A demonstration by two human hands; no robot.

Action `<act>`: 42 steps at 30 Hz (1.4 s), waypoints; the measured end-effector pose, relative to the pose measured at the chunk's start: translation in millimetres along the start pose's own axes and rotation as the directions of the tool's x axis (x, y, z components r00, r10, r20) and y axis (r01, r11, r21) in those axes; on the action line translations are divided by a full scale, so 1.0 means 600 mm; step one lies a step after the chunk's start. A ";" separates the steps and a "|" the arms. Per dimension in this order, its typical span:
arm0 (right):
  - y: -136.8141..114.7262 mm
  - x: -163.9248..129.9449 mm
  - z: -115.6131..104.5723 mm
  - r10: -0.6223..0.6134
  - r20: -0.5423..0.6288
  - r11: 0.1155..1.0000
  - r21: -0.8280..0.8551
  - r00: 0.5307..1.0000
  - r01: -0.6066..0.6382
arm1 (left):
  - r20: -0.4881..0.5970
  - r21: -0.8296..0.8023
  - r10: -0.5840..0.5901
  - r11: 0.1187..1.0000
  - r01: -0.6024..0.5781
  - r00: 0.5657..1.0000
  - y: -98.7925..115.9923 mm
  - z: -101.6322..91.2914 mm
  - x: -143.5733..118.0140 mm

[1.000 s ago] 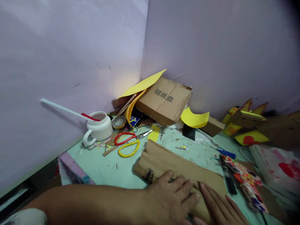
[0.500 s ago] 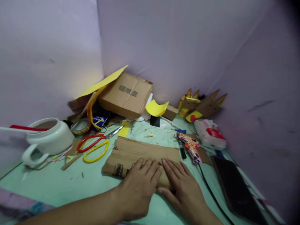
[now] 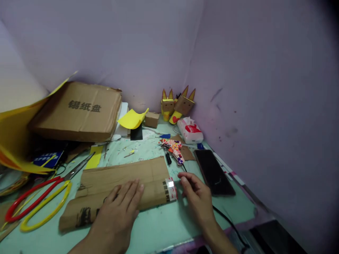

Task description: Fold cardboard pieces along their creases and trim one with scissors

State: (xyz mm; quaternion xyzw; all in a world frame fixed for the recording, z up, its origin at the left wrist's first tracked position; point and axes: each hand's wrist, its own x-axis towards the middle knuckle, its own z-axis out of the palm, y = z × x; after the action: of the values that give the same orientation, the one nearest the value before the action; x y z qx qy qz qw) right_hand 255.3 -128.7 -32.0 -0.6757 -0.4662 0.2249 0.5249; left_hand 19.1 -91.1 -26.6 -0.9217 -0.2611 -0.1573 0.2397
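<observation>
A folded piece of brown cardboard (image 3: 148, 173), with printed black lettering and a strip of shiny tape at its right end, lies on the table. My left hand (image 3: 116, 208) rests flat on its lower part, fingers stretched out. Just off the cardboard's right end is my right hand (image 3: 197, 194), its fingers loosely bent with nothing visible in them. It covers part of the black cord of a glue gun (image 3: 174, 148) wrapped in a colourful pattern. A black marker-like object (image 3: 168, 157) lies beside the glue gun.
Large scissors (image 3: 39, 201) with red and yellow handles lie at left, near yellow paper (image 3: 23, 130) and a cardboard box (image 3: 79, 109). A phone (image 3: 213, 171) and tissue pack (image 3: 190, 129) are at right. Two cardboard animal figures (image 3: 182, 106) stand at the back.
My right hand has left the cardboard and moved right towards the glue gun's cord. My left hand stays on the cardboard. The view has turned right, and the white mug is out of sight.
</observation>
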 end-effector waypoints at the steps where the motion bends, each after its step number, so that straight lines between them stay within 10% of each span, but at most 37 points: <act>1: -0.002 0.001 0.000 0.014 0.028 1.000 -0.014 1.000 -0.014 | -0.011 0.013 0.013 1.000 -0.013 1.000 -0.001 -0.001 0.001; 9: -0.051 0.014 0.019 0.123 0.239 0.972 -0.223 0.963 -0.069 | -0.042 0.062 0.060 0.996 -0.058 0.997 -0.006 -0.008 0.013; 14: -0.051 0.039 0.033 0.319 0.363 0.916 0.119 0.875 -0.383 | -0.058 0.044 0.044 0.998 -0.042 0.997 -0.008 0.003 0.001; 20: -0.066 0.045 0.014 0.259 0.629 0.832 0.241 0.733 -0.500 | -0.094 -0.055 -0.026 0.998 0.020 0.995 0.004 0.019 -0.026; 27: -0.053 0.009 0.010 0.002 0.655 0.670 0.560 0.756 -0.487 | -0.174 -0.190 -0.146 0.975 0.113 0.974 0.022 0.017 -0.031; 42: -0.037 -0.006 0.027 0.049 0.593 0.690 0.562 0.804 -0.456 | -0.208 -0.092 -0.104 0.992 0.086 0.973 0.023 0.021 -0.033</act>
State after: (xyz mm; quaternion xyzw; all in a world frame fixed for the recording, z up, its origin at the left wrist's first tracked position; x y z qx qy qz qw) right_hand 232.2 -123.7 -17.9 -0.4045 -0.3745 0.6312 0.5456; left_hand 12.4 -103.0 -50.1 -0.8953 -0.2710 -0.2768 0.2201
